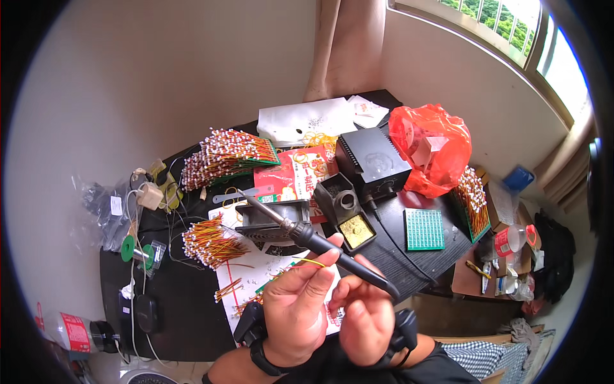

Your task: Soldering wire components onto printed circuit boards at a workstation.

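My left hand [299, 310] is closed, thumb and fingertips pinching a short yellow wire [311, 261]. Beside it, my right hand [368, 315] curls its fingers about the black handle of a soldering iron [342, 257]. The iron slants across both hands, its metal tip up and left over a black fan-like box [275, 217]. Below that, a white sheet [229, 276] carries cut wire ends and small bundles of red and yellow wires [228, 289]. A larger bundle of white-tipped wires [214, 242] lies at the sheet's left edge.
Right of the iron stand [334, 192] sit a black soldering station [374, 163], a red plastic bag [432, 150] and a green circuit board [424, 229]. Boards full of wires [227, 157] stand at the back left. A green solder spool [131, 248] and loose cables lie left.
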{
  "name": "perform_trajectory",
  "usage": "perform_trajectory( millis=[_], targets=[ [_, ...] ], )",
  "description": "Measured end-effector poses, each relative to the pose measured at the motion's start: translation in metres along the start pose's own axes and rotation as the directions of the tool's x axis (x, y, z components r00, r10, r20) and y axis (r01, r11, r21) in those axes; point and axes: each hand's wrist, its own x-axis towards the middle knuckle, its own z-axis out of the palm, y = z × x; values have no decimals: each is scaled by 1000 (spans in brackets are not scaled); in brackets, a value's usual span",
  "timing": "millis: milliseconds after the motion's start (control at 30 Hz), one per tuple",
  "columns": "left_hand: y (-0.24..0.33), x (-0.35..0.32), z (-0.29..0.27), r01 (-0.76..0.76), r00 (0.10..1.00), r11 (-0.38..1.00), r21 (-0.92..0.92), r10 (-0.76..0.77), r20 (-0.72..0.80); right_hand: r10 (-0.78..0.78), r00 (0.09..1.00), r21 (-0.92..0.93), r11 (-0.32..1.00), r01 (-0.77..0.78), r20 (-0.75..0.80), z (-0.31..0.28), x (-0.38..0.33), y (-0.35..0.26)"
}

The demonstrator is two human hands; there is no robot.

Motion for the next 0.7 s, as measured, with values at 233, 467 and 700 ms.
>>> perform_trajectory(
  millis=[233, 467, 700],
  targets=[
    [3, -10, 2, 125, 988, 984, 128, -136, 76, -381, 924, -116, 920, 374, -38, 27, -6, 43],
    [20, -22, 10, 528, 821, 829, 185, -554, 139, -302, 952, -339, 902, 267, -55, 0, 16, 9],
    [38, -45, -32, 104, 927, 743, 661, -313, 206, -623, 754, -681, 460, 570, 210, -57, 46, 5]
  ],
)
